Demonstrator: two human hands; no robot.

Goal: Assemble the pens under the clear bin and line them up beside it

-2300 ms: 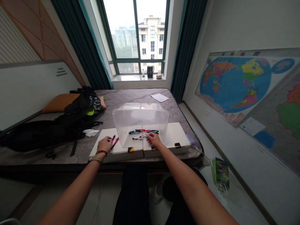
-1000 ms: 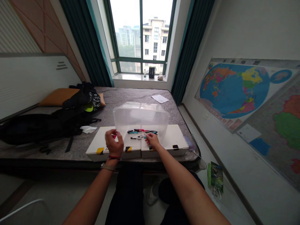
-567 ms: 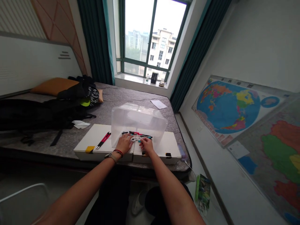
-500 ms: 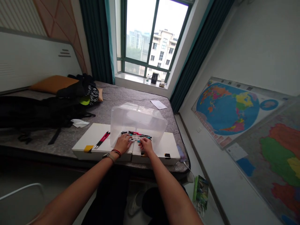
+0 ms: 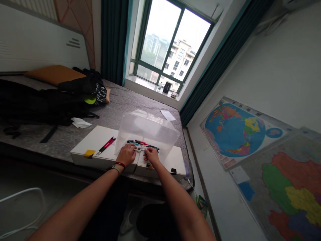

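A clear plastic bin [image 5: 150,129] lies on its side, its opening facing me, on white boxes [image 5: 86,142]. Several pens [image 5: 142,143], black, red and teal, lie in a loose pile inside it. At the opening, my left hand [image 5: 127,154] has its fingers closed around a small pale thing, apparently a pen part. My right hand [image 5: 151,155] pinches something thin and pale close beside it; the fingers partly hide it. Two red and black pens [image 5: 106,146] lie side by side on the white box left of the bin.
The boxes rest on a grey mattress [image 5: 125,100]. Black bags [image 5: 37,103] and a crumpled tissue [image 5: 80,123] lie left. A white sheet [image 5: 168,115] is behind the bin. Wall maps [image 5: 235,129] hang at right, and a cable [image 5: 192,187] runs down the bed's right edge.
The view has tilted and shifted. Both hands remain close together at the bin opening, and the pale pen between them is now less visible.
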